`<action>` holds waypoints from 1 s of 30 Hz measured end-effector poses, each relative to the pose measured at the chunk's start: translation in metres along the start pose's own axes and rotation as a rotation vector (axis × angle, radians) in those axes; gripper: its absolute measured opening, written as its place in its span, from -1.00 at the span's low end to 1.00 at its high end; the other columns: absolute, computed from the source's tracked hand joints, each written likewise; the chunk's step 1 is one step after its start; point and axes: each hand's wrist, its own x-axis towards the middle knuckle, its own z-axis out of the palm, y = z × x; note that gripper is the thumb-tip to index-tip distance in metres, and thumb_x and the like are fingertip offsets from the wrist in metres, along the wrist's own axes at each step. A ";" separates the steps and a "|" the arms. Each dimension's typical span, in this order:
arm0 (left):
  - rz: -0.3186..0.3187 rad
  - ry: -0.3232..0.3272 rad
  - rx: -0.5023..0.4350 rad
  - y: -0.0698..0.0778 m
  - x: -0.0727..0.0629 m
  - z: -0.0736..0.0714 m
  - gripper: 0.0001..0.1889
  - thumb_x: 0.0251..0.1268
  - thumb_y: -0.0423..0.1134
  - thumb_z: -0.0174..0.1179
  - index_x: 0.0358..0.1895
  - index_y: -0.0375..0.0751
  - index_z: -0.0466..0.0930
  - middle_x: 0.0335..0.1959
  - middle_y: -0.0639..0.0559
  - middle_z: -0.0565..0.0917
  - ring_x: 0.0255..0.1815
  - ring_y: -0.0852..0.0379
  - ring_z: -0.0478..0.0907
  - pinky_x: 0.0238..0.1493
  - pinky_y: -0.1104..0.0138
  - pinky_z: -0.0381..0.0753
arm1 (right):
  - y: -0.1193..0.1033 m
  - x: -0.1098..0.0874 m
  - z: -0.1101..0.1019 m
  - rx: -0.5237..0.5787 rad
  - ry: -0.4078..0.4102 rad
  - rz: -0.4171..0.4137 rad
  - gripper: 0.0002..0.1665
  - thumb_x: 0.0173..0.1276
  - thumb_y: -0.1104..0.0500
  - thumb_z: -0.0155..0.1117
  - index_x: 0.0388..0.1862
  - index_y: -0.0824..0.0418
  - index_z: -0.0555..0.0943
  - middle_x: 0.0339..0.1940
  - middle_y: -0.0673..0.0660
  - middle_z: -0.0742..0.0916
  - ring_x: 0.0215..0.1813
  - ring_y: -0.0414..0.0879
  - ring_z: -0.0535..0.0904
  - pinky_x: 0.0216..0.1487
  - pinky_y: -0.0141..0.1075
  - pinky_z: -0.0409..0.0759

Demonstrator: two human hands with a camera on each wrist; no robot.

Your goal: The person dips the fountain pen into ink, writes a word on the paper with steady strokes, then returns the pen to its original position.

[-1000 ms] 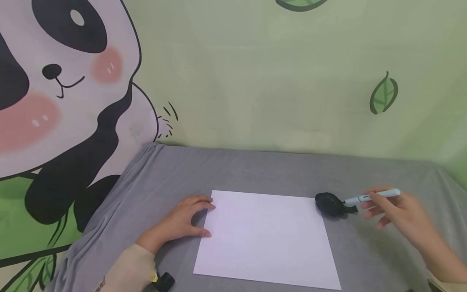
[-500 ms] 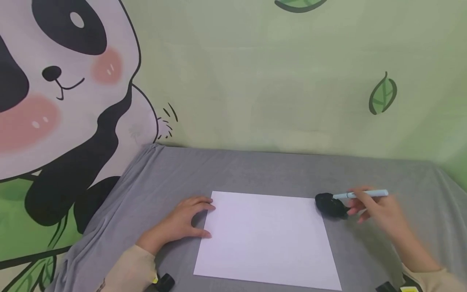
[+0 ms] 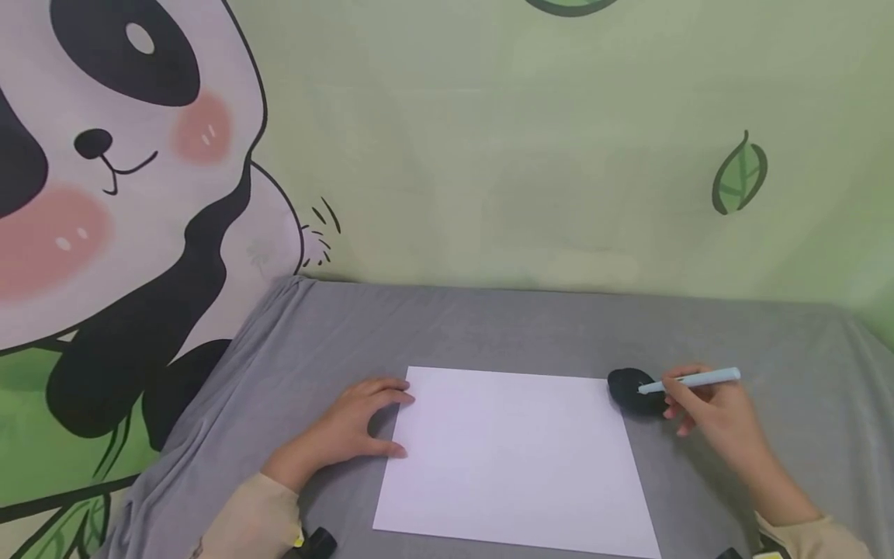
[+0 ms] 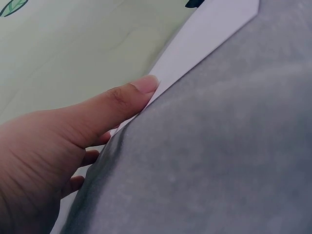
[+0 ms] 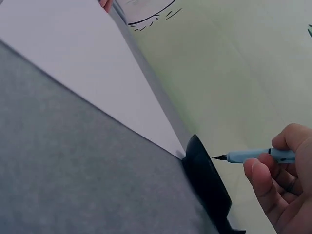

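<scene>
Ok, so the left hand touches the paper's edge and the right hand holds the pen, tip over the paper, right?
No: the head view shows the pen with its tip over the black object, not the paper. The left hand does touch the paper's edge, and the right hand holds the pen.

Paper [image 4: 204, 39]: white, stretching toward 1 o'clock
Left hand [image 4: 63, 131]: at 8 o'clock, thumb [image 4: 117, 100] aimed at 2, its tip touching paper
Cloth [image 4: 209, 151]: grey, at 4 o'clock
Wall [image 4: 78, 58]: pale green, at 10
Leaf [image 4: 13, 6]: on wall, far 10
</scene>
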 end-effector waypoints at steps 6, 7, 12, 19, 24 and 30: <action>0.003 0.010 0.011 0.000 0.001 0.001 -0.30 -0.13 0.10 0.48 0.16 -0.08 0.55 0.29 -0.02 0.49 0.35 -0.13 0.37 0.31 -0.13 0.31 | 0.002 -0.002 0.007 -0.088 0.043 -0.007 -0.78 0.38 0.29 0.17 -0.22 0.51 0.56 -0.68 -0.17 0.63 -0.73 -0.24 0.55 -0.75 -0.35 0.51; 0.003 0.010 0.010 0.000 0.001 0.001 -0.31 -0.13 0.09 0.48 0.16 -0.08 0.55 0.29 -0.02 0.49 0.35 -0.13 0.37 0.32 -0.13 0.31 | 0.002 -0.003 0.008 -0.090 0.045 -0.007 -0.78 0.38 0.30 0.17 -0.21 0.51 0.56 -0.67 -0.17 0.63 -0.73 -0.24 0.55 -0.75 -0.35 0.51; 0.002 0.004 0.006 0.000 0.000 0.000 -0.30 -0.12 0.10 0.48 0.16 -0.08 0.55 0.29 -0.02 0.49 0.35 -0.13 0.37 0.31 -0.14 0.30 | 0.005 -0.005 0.011 -0.090 0.042 -0.004 -0.79 0.39 0.29 0.17 -0.20 0.49 0.57 -0.65 -0.18 0.64 -0.69 -0.26 0.57 -0.75 -0.36 0.52; -0.006 -0.005 0.001 0.001 0.000 0.000 -0.29 -0.12 0.11 0.48 0.17 -0.08 0.54 0.30 -0.03 0.48 0.36 -0.14 0.36 0.32 -0.15 0.29 | 0.008 -0.004 0.012 -0.106 0.035 -0.013 -0.80 0.37 0.30 0.19 -0.20 0.48 0.58 -0.64 -0.19 0.64 -0.69 -0.28 0.57 -0.74 -0.37 0.52; -0.006 -0.005 0.007 0.001 0.000 0.001 -0.29 -0.12 0.10 0.48 0.17 -0.08 0.54 0.30 -0.03 0.48 0.36 -0.14 0.36 0.32 -0.16 0.29 | 0.009 -0.004 0.013 -0.114 0.027 -0.011 -0.81 0.37 0.30 0.18 -0.20 0.48 0.57 -0.64 -0.17 0.65 -0.68 -0.29 0.57 -0.73 -0.37 0.53; -0.001 -0.001 -0.006 0.000 -0.001 0.000 -0.29 -0.12 0.09 0.48 0.17 -0.09 0.54 0.30 -0.05 0.48 0.36 -0.15 0.35 0.33 -0.17 0.28 | 0.011 -0.004 0.011 -0.129 0.019 0.003 -0.77 0.37 0.28 0.19 -0.18 0.49 0.58 -0.62 -0.17 0.65 -0.67 -0.29 0.58 -0.71 -0.37 0.55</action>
